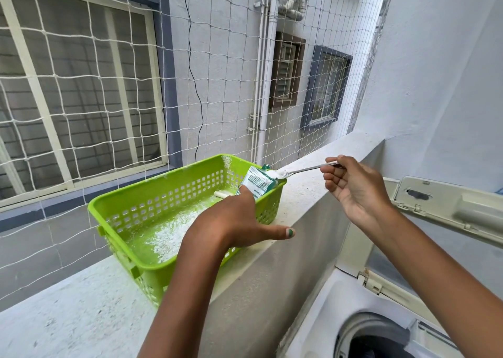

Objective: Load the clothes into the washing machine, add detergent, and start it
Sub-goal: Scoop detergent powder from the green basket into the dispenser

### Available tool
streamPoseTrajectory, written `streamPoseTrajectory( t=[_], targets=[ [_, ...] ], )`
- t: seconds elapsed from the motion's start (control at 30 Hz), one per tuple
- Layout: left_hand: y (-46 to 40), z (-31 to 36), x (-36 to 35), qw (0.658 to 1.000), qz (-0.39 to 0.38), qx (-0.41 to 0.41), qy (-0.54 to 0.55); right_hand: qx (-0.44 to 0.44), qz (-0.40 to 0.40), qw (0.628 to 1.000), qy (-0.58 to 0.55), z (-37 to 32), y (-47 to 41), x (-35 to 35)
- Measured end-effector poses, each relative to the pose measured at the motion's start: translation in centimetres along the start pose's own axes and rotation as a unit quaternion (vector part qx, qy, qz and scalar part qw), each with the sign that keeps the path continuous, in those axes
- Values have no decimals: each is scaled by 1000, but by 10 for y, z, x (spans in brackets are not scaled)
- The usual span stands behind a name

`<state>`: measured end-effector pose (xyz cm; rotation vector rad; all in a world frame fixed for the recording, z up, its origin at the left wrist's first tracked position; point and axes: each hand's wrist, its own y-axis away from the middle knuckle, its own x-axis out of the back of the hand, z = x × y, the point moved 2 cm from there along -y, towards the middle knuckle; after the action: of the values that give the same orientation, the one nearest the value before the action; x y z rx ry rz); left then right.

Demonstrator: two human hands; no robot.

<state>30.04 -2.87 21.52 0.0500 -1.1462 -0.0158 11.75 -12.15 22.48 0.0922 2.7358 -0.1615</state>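
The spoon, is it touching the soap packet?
Touching. In the head view, the spoon, heaped with white powder, has its bowl right against the open top of the detergent packet, with no gap showing.

Both of your forearms are bare right up to the bottom edge of the view, with no sleeve, watch or bracelet on them. Your left hand [231,221] has green polish on the thumbnail, worn or chipped near the base. Your right hand [353,191] shows no rings, and its nails are turned out of sight.
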Motion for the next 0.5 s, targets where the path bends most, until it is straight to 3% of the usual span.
streamPoseTrajectory(
  t=[0.27,0.5],
  targets=[
    [2,6,-3,996,62,-33,-46,-8,23,998,-54,-9,3,21],
    [-2,25,-7,959,249,-130,-41,-5,65,995,-81,-19,15,71]
  ],
)
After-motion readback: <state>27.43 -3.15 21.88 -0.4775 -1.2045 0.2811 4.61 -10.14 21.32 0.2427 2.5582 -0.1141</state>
